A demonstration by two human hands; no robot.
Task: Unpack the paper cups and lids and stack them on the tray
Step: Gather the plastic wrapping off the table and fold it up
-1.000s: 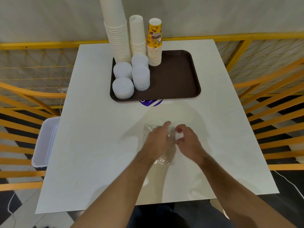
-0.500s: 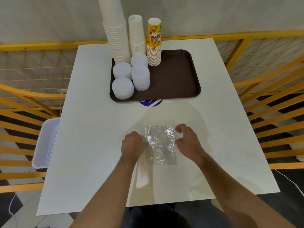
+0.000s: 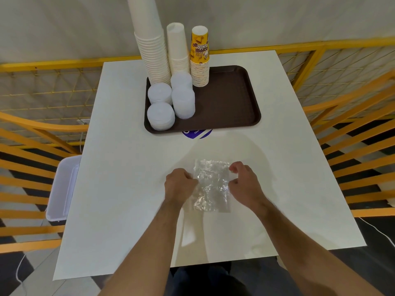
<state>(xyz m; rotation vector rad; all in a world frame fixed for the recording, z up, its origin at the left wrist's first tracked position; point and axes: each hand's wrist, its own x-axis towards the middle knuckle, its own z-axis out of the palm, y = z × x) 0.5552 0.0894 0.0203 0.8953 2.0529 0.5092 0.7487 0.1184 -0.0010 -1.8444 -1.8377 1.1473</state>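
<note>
On table (image 3: 119, 189), both hands pinch clear plastic bag (image 3: 210, 185) edges.

the tallest white cup stack (image 3: 152, 48) runs off the top edge, so its upper end is not seen. the brown tray (image 3: 233, 99) covers most of a blue round sticker (image 3: 197, 133), whose white print is too small to read. the table (image 3: 119, 167) hides part of a pale bin (image 3: 63, 189). both forearms leave the frame at the bottom edge.
</note>
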